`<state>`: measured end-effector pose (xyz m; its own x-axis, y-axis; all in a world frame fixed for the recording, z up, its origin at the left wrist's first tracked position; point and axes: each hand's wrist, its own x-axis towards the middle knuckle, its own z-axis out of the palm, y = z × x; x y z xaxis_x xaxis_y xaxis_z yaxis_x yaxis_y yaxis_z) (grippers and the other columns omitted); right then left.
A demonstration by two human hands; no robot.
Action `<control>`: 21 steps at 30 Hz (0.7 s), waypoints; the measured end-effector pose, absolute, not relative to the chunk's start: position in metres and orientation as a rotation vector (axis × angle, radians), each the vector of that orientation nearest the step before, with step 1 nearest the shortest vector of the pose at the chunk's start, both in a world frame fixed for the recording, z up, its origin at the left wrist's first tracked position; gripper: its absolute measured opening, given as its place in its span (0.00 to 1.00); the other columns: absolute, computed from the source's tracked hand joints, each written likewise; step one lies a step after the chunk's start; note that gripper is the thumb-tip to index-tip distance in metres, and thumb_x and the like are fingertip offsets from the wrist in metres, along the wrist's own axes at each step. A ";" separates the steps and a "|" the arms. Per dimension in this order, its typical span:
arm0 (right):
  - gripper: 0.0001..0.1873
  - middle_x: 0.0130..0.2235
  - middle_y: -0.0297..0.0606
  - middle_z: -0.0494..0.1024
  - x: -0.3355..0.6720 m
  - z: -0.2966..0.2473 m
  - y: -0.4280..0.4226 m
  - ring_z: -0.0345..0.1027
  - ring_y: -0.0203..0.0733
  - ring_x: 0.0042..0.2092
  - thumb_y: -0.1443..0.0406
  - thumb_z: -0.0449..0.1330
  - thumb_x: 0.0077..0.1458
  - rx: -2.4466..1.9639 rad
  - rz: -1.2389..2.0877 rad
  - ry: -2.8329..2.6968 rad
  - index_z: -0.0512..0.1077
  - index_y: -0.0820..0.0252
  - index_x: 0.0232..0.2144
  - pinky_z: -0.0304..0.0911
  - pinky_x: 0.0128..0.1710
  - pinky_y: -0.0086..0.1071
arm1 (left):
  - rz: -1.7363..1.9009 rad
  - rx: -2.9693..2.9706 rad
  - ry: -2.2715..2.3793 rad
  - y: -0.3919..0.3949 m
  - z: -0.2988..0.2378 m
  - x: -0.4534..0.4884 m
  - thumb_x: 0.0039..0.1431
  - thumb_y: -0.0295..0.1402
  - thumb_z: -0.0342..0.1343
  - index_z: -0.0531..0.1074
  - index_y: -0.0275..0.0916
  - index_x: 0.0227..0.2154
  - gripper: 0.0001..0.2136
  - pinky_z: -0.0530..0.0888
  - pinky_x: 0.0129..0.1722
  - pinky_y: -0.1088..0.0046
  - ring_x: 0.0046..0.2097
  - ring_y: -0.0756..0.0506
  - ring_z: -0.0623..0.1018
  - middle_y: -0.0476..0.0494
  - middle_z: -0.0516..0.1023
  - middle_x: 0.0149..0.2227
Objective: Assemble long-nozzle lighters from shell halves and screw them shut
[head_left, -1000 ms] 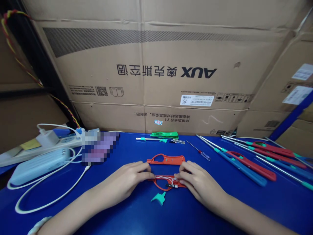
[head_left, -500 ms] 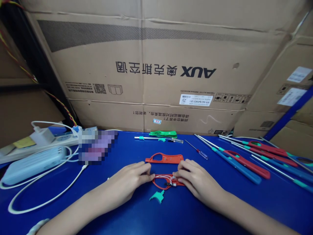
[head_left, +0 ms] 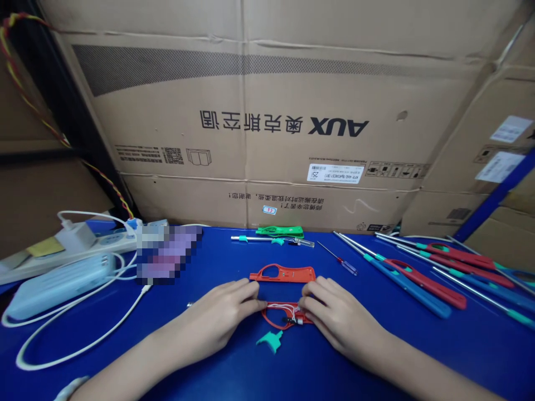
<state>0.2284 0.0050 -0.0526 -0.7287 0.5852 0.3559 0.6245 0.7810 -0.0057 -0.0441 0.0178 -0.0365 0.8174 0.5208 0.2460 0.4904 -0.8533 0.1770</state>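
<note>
On the blue table [head_left: 418,356] lies an orange plastic handle shell [head_left: 279,318] with white wires and a small black part inside. My left hand [head_left: 223,312] pinches its left end, fingers closed. My right hand [head_left: 334,309] presses its fingertips together on the right end, over the wires. A second orange shell half [head_left: 283,273] rests just beyond the hands. A small teal trigger piece [head_left: 270,340] sits just in front of the held shell.
Several long red-and-blue lighters [head_left: 418,281] lie at the right. A green shell [head_left: 281,230], a metal tube [head_left: 267,240] and a small screwdriver [head_left: 338,258] sit at the back. A power strip [head_left: 75,239], power bank [head_left: 54,281] and white cable [head_left: 83,328] occupy the left. Cardboard boxes [head_left: 267,122] wall the rear.
The hands have stayed on the orange shell with only slight finger shifts; the view itself wobbled a little.
</note>
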 end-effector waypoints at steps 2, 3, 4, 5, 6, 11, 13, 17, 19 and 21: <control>0.13 0.40 0.45 0.72 0.228 -0.053 0.006 0.62 0.44 0.38 0.75 0.46 0.61 -0.886 -0.059 -2.645 0.70 0.63 0.40 0.62 0.37 0.36 | 0.426 2.900 0.820 0.017 -0.037 -0.044 0.59 0.17 0.44 0.66 0.43 0.54 0.23 0.72 0.48 0.64 0.46 0.43 0.73 0.43 0.71 0.42; 0.14 0.40 0.45 0.72 0.228 -0.053 0.007 0.63 0.44 0.39 0.76 0.46 0.61 -0.870 0.000 -2.651 0.70 0.64 0.40 0.63 0.38 0.36 | 0.416 2.902 0.830 0.017 -0.037 -0.043 0.58 0.16 0.44 0.66 0.43 0.55 0.24 0.72 0.47 0.63 0.46 0.43 0.72 0.42 0.71 0.42; 0.15 0.40 0.45 0.72 0.228 -0.052 0.007 0.63 0.43 0.39 0.76 0.46 0.61 -0.862 0.056 -2.656 0.70 0.64 0.41 0.63 0.39 0.35 | 0.405 2.901 0.839 0.017 -0.037 -0.043 0.57 0.15 0.44 0.65 0.42 0.55 0.25 0.72 0.47 0.62 0.46 0.42 0.72 0.42 0.71 0.43; 0.15 0.40 0.45 0.71 0.228 -0.050 0.007 0.63 0.43 0.40 0.76 0.45 0.61 -0.865 0.104 -2.659 0.70 0.64 0.41 0.64 0.39 0.35 | 0.399 2.898 0.846 0.017 -0.038 -0.042 0.56 0.15 0.44 0.65 0.42 0.55 0.26 0.72 0.48 0.61 0.46 0.42 0.72 0.42 0.71 0.43; 0.15 0.41 0.45 0.71 0.228 -0.048 0.008 0.63 0.43 0.40 0.76 0.45 0.61 -0.876 0.143 -2.659 0.70 0.63 0.42 0.64 0.39 0.35 | 0.394 2.894 0.851 0.017 -0.039 -0.042 0.55 0.14 0.43 0.65 0.42 0.55 0.27 0.72 0.49 0.60 0.47 0.42 0.72 0.42 0.70 0.44; 0.18 0.42 0.45 0.69 0.227 -0.042 0.008 0.63 0.44 0.41 0.75 0.45 0.61 -0.918 0.275 -2.639 0.70 0.61 0.47 0.65 0.40 0.35 | 0.378 2.896 0.874 0.016 -0.044 -0.040 0.52 0.12 0.43 0.61 0.42 0.58 0.31 0.68 0.53 0.57 0.49 0.41 0.70 0.41 0.68 0.47; 0.18 0.42 0.44 0.68 0.226 -0.041 0.008 0.63 0.43 0.42 0.75 0.45 0.62 -0.931 0.322 -2.622 0.70 0.60 0.46 0.64 0.40 0.35 | 0.396 2.909 0.870 0.016 -0.046 -0.041 0.51 0.12 0.43 0.60 0.43 0.59 0.33 0.69 0.53 0.56 0.50 0.41 0.69 0.41 0.68 0.47; 0.17 0.41 0.41 0.68 0.225 -0.040 0.007 0.63 0.42 0.43 0.75 0.46 0.62 -0.972 0.412 -2.578 0.71 0.57 0.45 0.64 0.42 0.34 | 0.395 2.942 0.867 0.015 -0.049 -0.041 0.48 0.11 0.41 0.56 0.44 0.62 0.37 0.70 0.50 0.56 0.51 0.39 0.68 0.40 0.67 0.47; 0.16 0.41 0.40 0.68 0.225 -0.039 0.007 0.63 0.41 0.44 0.75 0.47 0.62 -0.997 0.474 -2.550 0.70 0.56 0.43 0.64 0.44 0.34 | 0.364 2.946 0.874 0.014 -0.049 -0.041 0.47 0.11 0.41 0.54 0.44 0.63 0.38 0.70 0.50 0.55 0.51 0.39 0.67 0.39 0.66 0.47; 0.15 0.42 0.38 0.68 0.223 -0.039 0.007 0.63 0.40 0.45 0.76 0.48 0.61 -1.019 0.534 -2.524 0.70 0.55 0.41 0.63 0.45 0.34 | 0.350 2.944 0.878 0.014 -0.049 -0.041 0.46 0.11 0.41 0.54 0.44 0.63 0.39 0.69 0.50 0.55 0.52 0.39 0.67 0.39 0.66 0.47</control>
<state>0.2234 0.0069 -0.0386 -0.6721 0.7154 0.1909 0.5769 0.6676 -0.4706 -0.0407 0.0142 -0.0494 0.8134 0.5458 0.2010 0.5346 -0.8377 0.1115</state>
